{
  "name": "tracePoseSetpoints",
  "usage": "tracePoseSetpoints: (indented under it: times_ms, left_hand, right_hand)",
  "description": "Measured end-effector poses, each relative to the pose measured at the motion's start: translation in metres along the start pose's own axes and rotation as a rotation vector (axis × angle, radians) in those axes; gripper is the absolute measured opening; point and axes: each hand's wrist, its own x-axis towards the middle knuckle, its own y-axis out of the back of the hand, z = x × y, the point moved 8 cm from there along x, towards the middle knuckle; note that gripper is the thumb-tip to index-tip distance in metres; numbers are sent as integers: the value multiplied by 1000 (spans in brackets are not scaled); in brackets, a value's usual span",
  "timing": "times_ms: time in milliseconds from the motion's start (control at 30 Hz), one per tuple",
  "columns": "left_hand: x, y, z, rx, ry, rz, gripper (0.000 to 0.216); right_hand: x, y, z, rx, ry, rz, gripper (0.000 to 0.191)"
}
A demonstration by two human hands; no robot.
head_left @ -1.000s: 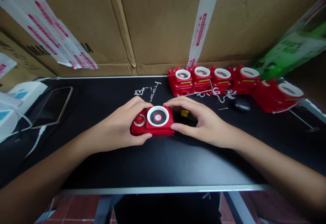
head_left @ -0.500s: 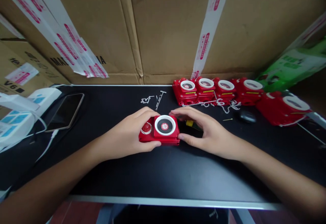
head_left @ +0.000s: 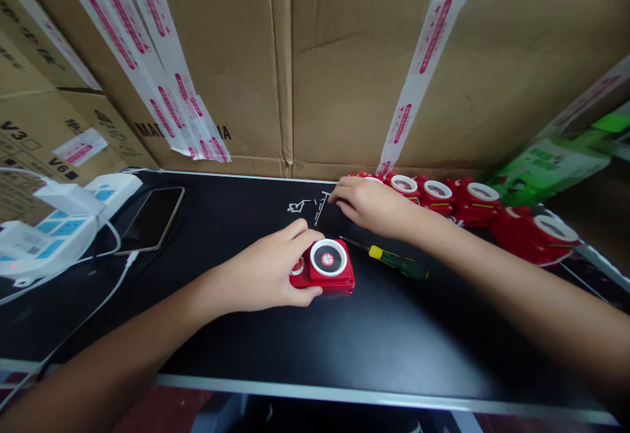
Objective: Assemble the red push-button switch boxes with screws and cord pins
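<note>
A red device with a white ring around a dark round window and a small red dome lies on the black table. My left hand is closed around its left end, thumb in front and fingers behind. Farther back, my right hand reaches over the table with bent fingers, thumb a little apart. Its fingertips are by a thin T-shaped metal piece with tiny loose parts beside it; I see nothing held in them. A screwdriver with a green and yellow handle lies right of the device.
Several similar red devices stand along the back right, partly behind my right arm. A green bottle lies behind them. To the left are a phone, a white power strip and cables. Tall cardboard boxes line the back.
My right hand has left the right side of the red device and moved back toward the T-shaped metal piece, uncovering the screwdriver. My left hand keeps its hold. The view has shifted.
</note>
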Motion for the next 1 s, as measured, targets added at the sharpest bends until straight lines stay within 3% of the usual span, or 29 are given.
tracePoseSetpoints:
  times_ms: [167, 333, 600, 767, 900, 1000]
  left_hand:
    - [-3, 1, -4, 32, 13, -4, 44]
    - [-6, 2, -5, 58, 24, -14, 41]
    - [-8, 5, -6, 100, 27, -7, 41]
    - [-8, 6, -5, 122, 10, 2, 44]
    - [-8, 7, -4, 129, 10, 10, 45]
    - [-8, 7, -5, 127, 27, 3, 48]
  right_hand:
    - [46, -19, 8, -73, 4, -73, 25]
    - [63, -31, 15, -71, -26, -102, 26]
    - [67, -41, 2, -54, -38, -71, 14]
    - [66, -44, 0, -15, -54, -56, 17]
    - [61, -37, 1, 2, -57, -28, 12]
    - [53, -28, 3, -1, -60, 23, 19]
